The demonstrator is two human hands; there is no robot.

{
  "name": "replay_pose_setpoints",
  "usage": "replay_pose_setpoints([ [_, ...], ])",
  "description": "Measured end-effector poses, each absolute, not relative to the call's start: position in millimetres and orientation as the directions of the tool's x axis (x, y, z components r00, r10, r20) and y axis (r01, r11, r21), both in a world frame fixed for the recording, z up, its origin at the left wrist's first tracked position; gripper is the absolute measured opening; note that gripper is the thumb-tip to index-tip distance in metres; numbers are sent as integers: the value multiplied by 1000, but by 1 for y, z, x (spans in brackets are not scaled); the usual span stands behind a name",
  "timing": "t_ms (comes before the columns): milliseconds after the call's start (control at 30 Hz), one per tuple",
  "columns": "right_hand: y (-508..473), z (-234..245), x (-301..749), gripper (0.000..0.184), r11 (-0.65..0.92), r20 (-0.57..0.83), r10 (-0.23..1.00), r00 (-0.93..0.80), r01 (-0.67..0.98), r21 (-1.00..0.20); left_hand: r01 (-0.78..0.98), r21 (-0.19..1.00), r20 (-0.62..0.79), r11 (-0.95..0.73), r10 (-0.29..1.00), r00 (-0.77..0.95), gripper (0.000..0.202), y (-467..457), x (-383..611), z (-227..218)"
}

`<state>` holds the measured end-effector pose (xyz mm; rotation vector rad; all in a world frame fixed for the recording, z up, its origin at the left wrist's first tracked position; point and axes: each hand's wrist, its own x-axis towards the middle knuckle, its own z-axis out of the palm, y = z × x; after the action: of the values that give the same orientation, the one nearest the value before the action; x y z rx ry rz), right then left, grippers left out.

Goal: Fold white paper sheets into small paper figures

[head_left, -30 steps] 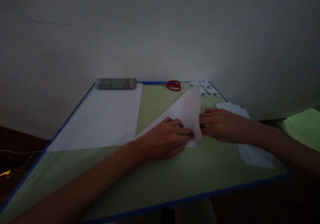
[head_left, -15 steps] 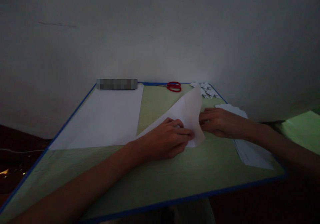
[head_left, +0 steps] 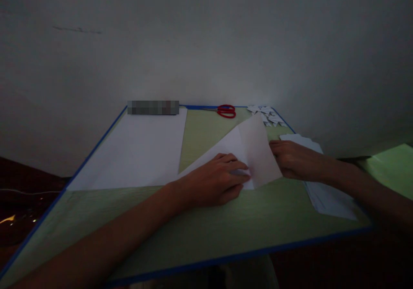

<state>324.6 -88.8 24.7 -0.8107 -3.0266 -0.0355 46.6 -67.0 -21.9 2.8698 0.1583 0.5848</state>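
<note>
A white sheet of paper [head_left: 254, 151] lies folded in the middle of the green table [head_left: 206, 233], one flap raised. My left hand [head_left: 214, 179] rests on its lower edge with fingers bent, pressing the paper down. To the right, my right hand [head_left: 292, 158] grips the raised flap at its outer edge, fingers curled behind it. The light is dim.
A large white sheet [head_left: 135, 151] covers the table's left half. Red scissors [head_left: 226, 110] lie at the far edge, beside several small folded paper pieces [head_left: 267, 115]. A stack of white paper [head_left: 322, 194] sits under my right forearm. The wall stands close behind.
My right hand has moved right and pulled the raised flap outward, so it opens wider. My left hand has stayed pressing the paper.
</note>
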Motion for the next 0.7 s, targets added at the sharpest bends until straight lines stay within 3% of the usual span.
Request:
replay_pose_setpoints([
  [567, -74, 28, 315, 32, 893, 23, 448, -894, 448, 36, 139, 158, 313, -978, 183, 932, 28, -68, 44, -14],
  [700, -75, 26, 317, 29, 884, 18, 464, -886, 464, 49, 159, 187, 296, -970, 209, 932, 29, -66, 44, -14],
])
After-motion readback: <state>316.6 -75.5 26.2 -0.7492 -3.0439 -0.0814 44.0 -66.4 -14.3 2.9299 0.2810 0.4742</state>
